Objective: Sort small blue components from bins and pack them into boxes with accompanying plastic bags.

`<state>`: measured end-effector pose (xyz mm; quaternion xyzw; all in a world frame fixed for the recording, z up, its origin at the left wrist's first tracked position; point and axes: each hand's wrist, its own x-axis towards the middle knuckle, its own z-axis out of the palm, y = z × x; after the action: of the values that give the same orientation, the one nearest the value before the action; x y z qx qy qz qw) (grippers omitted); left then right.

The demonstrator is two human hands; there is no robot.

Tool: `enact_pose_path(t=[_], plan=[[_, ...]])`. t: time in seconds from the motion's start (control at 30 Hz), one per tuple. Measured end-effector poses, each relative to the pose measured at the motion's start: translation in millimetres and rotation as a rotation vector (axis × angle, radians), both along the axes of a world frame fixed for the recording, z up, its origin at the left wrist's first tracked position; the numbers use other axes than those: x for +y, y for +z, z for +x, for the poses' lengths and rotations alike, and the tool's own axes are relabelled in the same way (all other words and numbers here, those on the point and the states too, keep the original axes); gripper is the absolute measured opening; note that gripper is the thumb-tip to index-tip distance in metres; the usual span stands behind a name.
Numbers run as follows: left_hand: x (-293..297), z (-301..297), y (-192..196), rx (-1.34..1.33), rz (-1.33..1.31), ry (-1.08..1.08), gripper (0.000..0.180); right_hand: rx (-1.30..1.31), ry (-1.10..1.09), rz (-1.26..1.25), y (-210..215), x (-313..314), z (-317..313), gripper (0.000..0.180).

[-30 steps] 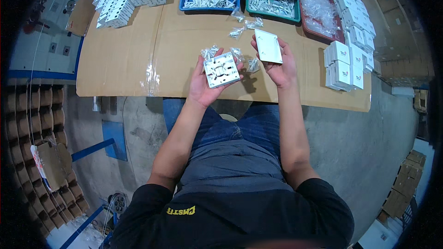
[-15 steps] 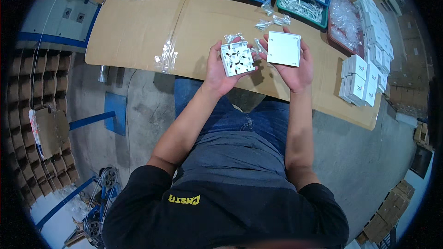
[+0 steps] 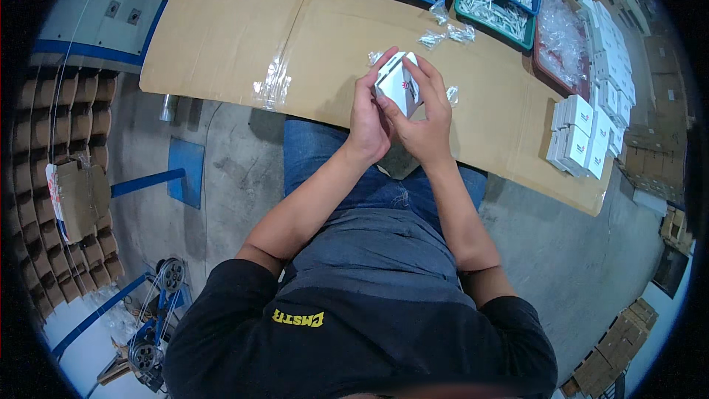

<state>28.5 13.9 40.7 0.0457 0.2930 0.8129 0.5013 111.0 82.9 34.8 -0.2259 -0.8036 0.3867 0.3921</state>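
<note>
Hands are pressing a white switch plate (image 3: 397, 83) together above the cardboard-covered table (image 3: 221, 37); left hand (image 3: 367, 120) and right hand (image 3: 427, 120) are both curled closed around it. Seating it fully likely calls for even squeezing.
</note>
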Motion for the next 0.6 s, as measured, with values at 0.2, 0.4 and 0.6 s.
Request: enact_pose_path(t=[0.2,0.4,0.6], plan=[[-2.9,-0.8,0.9,0.040,0.007,0.000,0.054,0.002,0.003,0.032,-0.7,0.5,-0.6,0.067],[-2.3,-1.8,-0.2,0.060,-0.006,-0.009,0.056,0.016,0.023,0.025,-1.8,2.7,0.0,0.067],[-1.5,-3.3,-1.9,0.093,-0.029,-0.004,0.057,0.013,0.023,0.020,0.2,1.9,-1.4,0.067]])
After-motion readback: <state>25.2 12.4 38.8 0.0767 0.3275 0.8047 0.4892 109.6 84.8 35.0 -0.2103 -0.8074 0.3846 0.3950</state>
